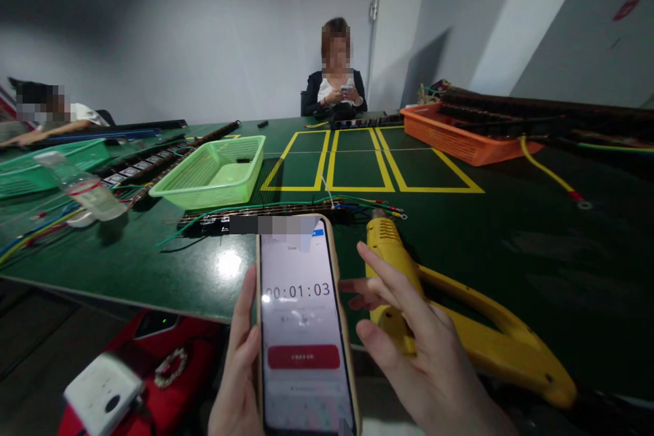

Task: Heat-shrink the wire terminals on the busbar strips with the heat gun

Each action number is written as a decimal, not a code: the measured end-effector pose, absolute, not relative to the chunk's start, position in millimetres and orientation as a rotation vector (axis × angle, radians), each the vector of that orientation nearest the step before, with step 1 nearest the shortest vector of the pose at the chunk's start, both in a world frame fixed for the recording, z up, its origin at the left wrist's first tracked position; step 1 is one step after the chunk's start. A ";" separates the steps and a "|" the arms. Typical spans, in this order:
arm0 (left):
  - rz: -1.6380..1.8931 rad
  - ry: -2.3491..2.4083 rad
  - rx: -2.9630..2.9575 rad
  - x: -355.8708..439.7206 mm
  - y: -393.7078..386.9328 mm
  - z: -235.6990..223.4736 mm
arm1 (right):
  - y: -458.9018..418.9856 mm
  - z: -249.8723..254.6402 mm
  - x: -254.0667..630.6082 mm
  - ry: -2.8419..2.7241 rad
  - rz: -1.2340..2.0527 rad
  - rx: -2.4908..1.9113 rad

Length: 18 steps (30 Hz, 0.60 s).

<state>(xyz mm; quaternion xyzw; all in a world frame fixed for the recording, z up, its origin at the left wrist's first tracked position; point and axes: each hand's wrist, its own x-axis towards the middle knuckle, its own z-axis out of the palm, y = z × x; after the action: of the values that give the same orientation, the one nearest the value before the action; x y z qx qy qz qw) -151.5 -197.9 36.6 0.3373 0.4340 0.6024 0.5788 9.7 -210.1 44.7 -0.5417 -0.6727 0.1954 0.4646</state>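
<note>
A smartphone [305,320] in a tan case stands upright before me, its screen reading 00:01:03 above a red button. My left hand [240,368] grips its left edge. To the right of the phone is my right hand [413,334], fingers spread, with the fingertips close to the case; whether they touch it I cannot tell. Behind that hand a yellow heat gun [490,334] lies on the green table [194,279], partly hidden by the fingers. Just beyond the phone lies a bundle of dark strips and wires [214,221] with ring terminals.
A light green basket [219,197] and an orange basket [475,150] flank yellow tape rectangles [360,189]. Left, a plastic bottle [97,199] lies near loose wires. A person [334,88] sits opposite holding a phone; another person [76,116] is far left. A white device [105,392] rests below the table edge.
</note>
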 end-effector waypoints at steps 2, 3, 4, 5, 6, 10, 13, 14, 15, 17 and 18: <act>1.433 1.040 0.881 -153.6 -199.9 32.2 | -210.8 45.3 9.4 -1.657 0.498 -1.313; 1.451 1.048 0.909 -154.3 -200.1 30.2 | -211.1 45.7 9.3 -1.661 0.509 -1.301; 1.467 1.052 0.919 -155.0 -200.1 28.7 | -211.2 46.0 9.2 -1.665 0.514 -1.289; 1.483 1.048 0.916 -155.7 -199.9 28.1 | -211.0 46.4 9.1 -1.669 0.514 -1.280; 1.499 1.038 0.906 -156.5 -199.6 28.4 | -210.7 46.8 9.0 -1.672 0.513 -1.274; 1.527 1.028 0.875 -161.8 -201.4 36.8 | -208.8 48.4 8.8 -1.678 0.507 -1.265; 1.530 1.089 0.799 -166.1 -204.5 42.7 | -208.2 48.9 9.3 -1.692 0.513 -1.255; 1.536 1.101 0.765 -167.0 -205.2 43.7 | -208.3 48.7 9.5 -1.699 0.507 -1.252; 1.540 1.106 0.731 -167.5 -205.7 44.4 | -208.5 48.4 9.8 -1.704 0.497 -1.249; 1.539 1.101 0.672 -167.5 -205.7 45.4 | -209.0 47.6 10.2 -1.715 0.482 -1.243; 1.530 1.096 0.649 -167.2 -205.4 45.9 | -209.3 47.1 10.3 -1.717 0.482 -1.240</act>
<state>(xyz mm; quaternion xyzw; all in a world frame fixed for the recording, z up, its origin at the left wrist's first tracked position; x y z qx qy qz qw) -167.2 -205.4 45.9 0.2734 0.4619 0.6448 0.5442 10.3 -209.3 47.1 -0.5051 -0.6993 0.1962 0.4662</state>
